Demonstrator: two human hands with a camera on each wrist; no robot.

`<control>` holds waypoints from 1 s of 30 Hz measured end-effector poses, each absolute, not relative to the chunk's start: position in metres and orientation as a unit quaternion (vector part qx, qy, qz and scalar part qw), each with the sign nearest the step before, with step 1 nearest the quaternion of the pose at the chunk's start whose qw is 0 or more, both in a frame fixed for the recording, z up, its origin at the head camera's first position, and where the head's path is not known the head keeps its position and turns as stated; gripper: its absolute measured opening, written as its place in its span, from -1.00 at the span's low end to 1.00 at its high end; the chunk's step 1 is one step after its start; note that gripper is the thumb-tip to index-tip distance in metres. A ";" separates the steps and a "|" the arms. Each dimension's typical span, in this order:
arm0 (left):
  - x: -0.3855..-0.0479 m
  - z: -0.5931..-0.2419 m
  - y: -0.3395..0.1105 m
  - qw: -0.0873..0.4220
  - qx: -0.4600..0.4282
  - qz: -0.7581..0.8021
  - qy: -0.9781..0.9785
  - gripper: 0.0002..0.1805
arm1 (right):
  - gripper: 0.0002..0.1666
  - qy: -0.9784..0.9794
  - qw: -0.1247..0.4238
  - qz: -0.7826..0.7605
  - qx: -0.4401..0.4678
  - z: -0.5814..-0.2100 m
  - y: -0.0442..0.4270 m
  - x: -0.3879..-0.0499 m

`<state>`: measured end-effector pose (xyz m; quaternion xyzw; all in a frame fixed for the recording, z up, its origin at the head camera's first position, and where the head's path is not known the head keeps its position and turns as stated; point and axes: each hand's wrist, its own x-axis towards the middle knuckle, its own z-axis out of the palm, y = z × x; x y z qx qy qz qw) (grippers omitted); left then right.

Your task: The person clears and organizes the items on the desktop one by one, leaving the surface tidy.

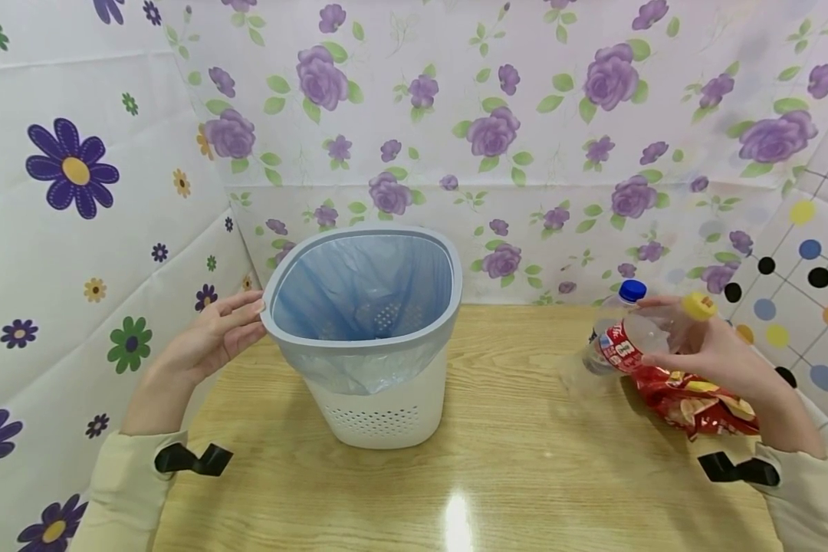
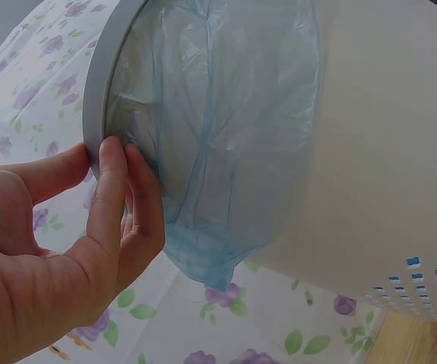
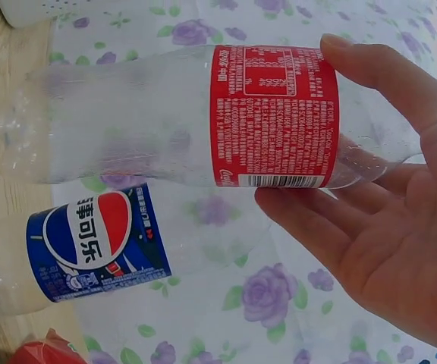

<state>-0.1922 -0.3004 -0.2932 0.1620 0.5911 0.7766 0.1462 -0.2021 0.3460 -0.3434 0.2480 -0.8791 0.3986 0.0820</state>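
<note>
In the head view a white trash bin [image 1: 386, 414] with a grey rim stands on the table, lined with a translucent blue plastic bag [image 1: 359, 291]. My left hand [image 1: 214, 337] pinches its left rim; thumb and fingertips meet the rim [image 2: 95, 83] in the left wrist view. On the right, my right hand [image 1: 724, 356] grips a clear plastic bottle [image 1: 621, 349] with a red label and yellow cap, tilted above the table. The right wrist view has thumb and fingers around that bottle [image 3: 275, 117] near its label. Beside it, apart from the hand, stands a blue-capped cola bottle [image 3: 101, 243].
A crumpled red snack bag [image 1: 697, 406] lies under the right hand on the wooden table [image 1: 524, 475]. Flower-patterned sheets [image 1: 559, 230] hang behind the table and on the left; a dotted sheet [image 1: 800, 307] covers the right side.
</note>
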 end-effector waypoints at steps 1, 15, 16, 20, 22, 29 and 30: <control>-0.192 -0.293 -0.301 0.148 0.166 0.778 0.588 -0.68 | -0.23 -0.876 0.083 0.403 0.252 -0.342 0.345 -0.203; -0.192 -0.293 -0.300 0.147 0.168 0.775 0.591 -0.69 | -0.21 -0.839 0.103 0.458 0.276 -0.336 0.333 -0.205; -0.192 -0.293 -0.300 0.147 0.165 0.774 0.593 -0.69 | -0.21 -0.833 0.104 0.465 0.280 -0.336 0.332 -0.205; -0.192 -0.293 -0.300 0.141 0.154 0.766 0.607 -0.71 | -0.20 -0.813 0.105 0.493 0.290 -0.335 0.329 -0.207; -0.192 -0.293 -0.300 0.140 0.156 0.768 0.606 -0.72 | -0.19 -0.810 0.109 0.498 0.290 -0.334 0.327 -0.209; -0.192 -0.294 -0.301 0.141 0.154 0.771 0.601 -0.73 | -0.19 -0.796 0.122 0.521 0.282 -0.329 0.320 -0.208; -0.192 -0.293 -0.301 0.141 0.154 0.771 0.602 -0.73 | -0.18 -0.790 0.122 0.530 0.284 -0.328 0.319 -0.208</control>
